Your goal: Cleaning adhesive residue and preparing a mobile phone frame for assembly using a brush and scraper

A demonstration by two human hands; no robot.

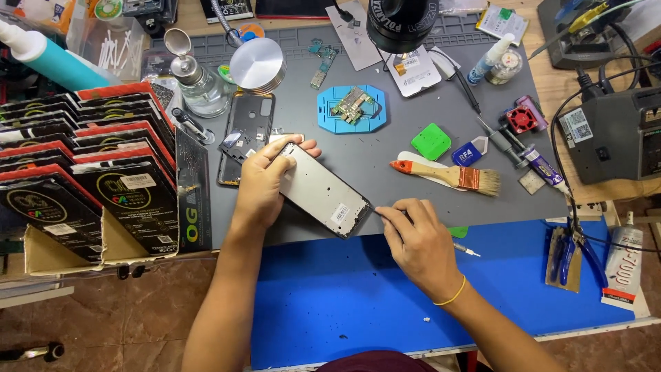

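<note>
Silvery metal, the bare phone frame (321, 190) lies tilted on the grey mat (413, 186) of the worktop, near the mat's front edge. The left hand (265, 184) grips the frame's upper end, fingers wrapped over its long edges. The right hand (416, 241) is pinched shut on a thin tool (372, 207), its tip at the frame's lower corner. The frame looks light and stiff but thin, likely to bend or scratch, so it is best held by its long edges, not its flat middle. Behind the frame lies a black back cover (246, 134); further back, a blue holder (351, 109) carries a circuit board. To the frame's right rests a wooden-handled brush (447, 176), and a green square pad (431, 141) lies beyond it.
</note>
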